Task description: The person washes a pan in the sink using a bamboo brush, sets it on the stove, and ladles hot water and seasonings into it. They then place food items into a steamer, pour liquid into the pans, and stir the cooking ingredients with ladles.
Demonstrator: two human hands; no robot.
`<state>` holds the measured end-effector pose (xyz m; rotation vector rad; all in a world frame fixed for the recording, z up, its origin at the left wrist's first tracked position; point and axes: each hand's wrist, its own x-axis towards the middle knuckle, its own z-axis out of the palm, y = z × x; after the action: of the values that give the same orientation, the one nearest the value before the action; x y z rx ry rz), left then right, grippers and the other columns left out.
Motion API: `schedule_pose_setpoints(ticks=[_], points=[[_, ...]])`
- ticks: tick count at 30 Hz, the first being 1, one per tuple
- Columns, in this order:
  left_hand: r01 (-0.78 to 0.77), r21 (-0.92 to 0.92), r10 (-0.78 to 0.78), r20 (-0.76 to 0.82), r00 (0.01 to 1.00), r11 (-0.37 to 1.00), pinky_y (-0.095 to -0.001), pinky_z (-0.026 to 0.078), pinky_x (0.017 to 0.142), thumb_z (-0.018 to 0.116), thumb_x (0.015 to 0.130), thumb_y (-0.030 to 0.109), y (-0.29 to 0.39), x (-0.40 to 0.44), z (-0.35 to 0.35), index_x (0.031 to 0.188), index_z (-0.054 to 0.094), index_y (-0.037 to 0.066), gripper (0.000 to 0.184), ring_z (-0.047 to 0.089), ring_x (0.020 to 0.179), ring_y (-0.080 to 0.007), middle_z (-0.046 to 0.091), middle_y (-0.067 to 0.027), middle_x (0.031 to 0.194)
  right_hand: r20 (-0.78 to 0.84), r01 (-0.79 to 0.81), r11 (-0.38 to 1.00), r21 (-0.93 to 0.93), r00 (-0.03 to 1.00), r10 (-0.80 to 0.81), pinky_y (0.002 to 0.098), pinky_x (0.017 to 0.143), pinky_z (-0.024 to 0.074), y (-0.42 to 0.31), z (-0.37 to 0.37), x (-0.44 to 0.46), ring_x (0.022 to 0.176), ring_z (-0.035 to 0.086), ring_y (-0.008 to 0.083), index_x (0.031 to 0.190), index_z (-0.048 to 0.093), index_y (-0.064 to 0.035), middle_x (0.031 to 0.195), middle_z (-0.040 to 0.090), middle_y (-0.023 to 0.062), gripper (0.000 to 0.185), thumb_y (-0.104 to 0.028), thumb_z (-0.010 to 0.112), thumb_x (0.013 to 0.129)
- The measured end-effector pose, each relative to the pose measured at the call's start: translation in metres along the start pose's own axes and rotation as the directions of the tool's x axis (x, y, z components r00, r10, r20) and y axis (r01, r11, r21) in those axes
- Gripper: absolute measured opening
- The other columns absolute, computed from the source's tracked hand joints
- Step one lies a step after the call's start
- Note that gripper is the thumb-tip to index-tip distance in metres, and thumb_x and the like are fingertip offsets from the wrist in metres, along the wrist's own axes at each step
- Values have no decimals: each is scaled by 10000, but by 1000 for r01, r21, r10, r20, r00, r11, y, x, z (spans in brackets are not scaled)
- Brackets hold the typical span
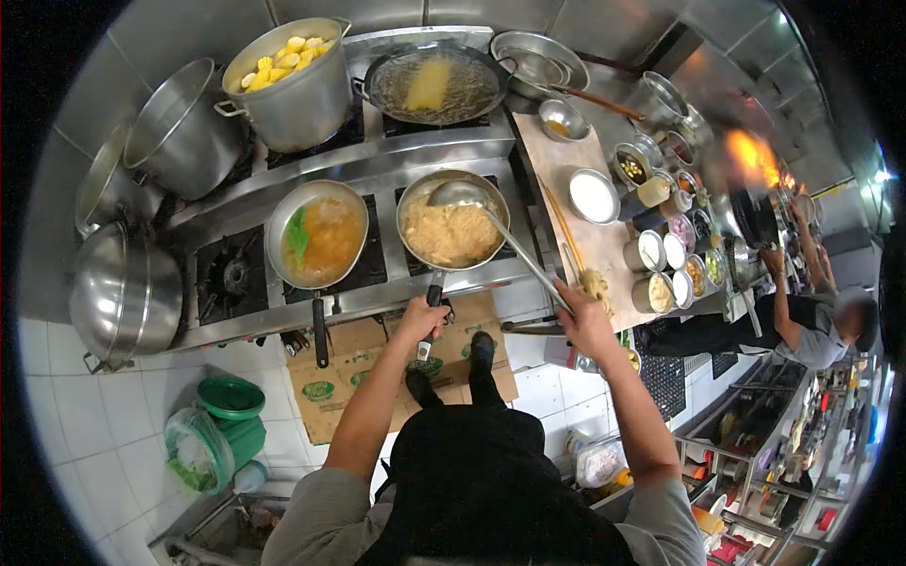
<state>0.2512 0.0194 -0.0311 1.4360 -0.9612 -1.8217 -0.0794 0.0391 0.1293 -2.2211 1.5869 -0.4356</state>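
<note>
My left hand (421, 321) is closed around the black handle of a frying pan (406, 200) on the front right burner. In the pan lies a pale orange, shredded-looking food (448, 236); its exact kind I cannot make out. My right hand (587, 323) grips the long handle of a metal ladle (530, 264), whose bowl rests in the pan against the food. To the left, a second frying pan (275, 226) holds orange-brown broth with a green leafy piece. Nobody holds its black handle, which points toward me.
Behind stand a pot (283, 108) of corn pieces and a wok (377, 90) with something yellow in bubbling liquid. Ingredient bowls crowd the board (557, 156) at right. Farther right, a co-worker (802, 321) works near a flaming wok (750, 217). A green bin (247, 439) is at lower left.
</note>
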Motion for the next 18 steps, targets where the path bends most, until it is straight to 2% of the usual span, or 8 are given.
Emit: schedule_pose_setpoints(ticks=[5,6,9,10,13,14,17,18], points=[[33,12,-33,47,998,999,-303,391,393,679,937,182,-7,20,-6,878,505,57,222,508,410,-130,513,-8,555,106,-5,987,-163,994,22,490,716,534,6,54,24,814,643,399,1469,448,-178,985,592,197,563,-146,603,930],[39,17,-40,57,998,999,-303,391,394,682,944,209,-6,22,-8,880,510,62,235,513,414,-129,514,-6,554,171,-37,970,-238,982,79,488,714,536,16,58,24,805,643,397,1493,414,-183,1010,593,193,575,-137,581,944],[90,35,-92,52,994,995,-304,407,408,679,958,291,-10,23,-10,886,531,72,274,533,429,-125,532,3,564,109,-15,980,-198,993,37,487,730,536,47,51,17,808,642,386,1486,433,-191,1021,592,188,575,-134,593,937],[50,85,-57,80,995,995,-324,434,425,645,978,353,-13,25,-13,965,540,50,321,568,473,-129,572,-18,616,94,-24,990,-136,995,37,483,747,531,49,40,15,815,631,397,1464,471,-161,983,601,201,560,-114,608,923],[28,6,-28,-56,998,1000,-319,466,428,609,989,368,-5,4,-2,924,527,36,348,597,476,-163,567,-38,589,12,-62,995,-77,998,63,452,762,510,42,18,19,777,618,428,1410,529,-71,884,641,244,522,-67,621,897],[39,5,-39,-66,997,999,-322,463,430,588,999,377,2,-6,1,955,523,36,350,592,477,-163,559,-37,586,-7,-60,998,-25,998,60,448,794,517,42,19,25,835,637,448,1389,535,-38,934,660,292,497,-67,618,900],[41,46,-37,-89,995,998,-332,451,436,534,1024,393,7,-26,2,1015,516,33,361,567,464,-164,537,-38,576,-100,-35,995,89,994,44,494,775,507,43,50,45,912,638,442,1421,502,-50,957,642,298,565,-70,652,877],[18,78,-12,-86,996,997,-338,446,436,523,1029,394,1,-23,1,1012,518,32,362,551,450,-166,530,-39,570,-165,28,999,24,986,-24,512,768,504,49,74,48,896,638,471,1407,511,-44,964,641,330,547,-77,650,878]])
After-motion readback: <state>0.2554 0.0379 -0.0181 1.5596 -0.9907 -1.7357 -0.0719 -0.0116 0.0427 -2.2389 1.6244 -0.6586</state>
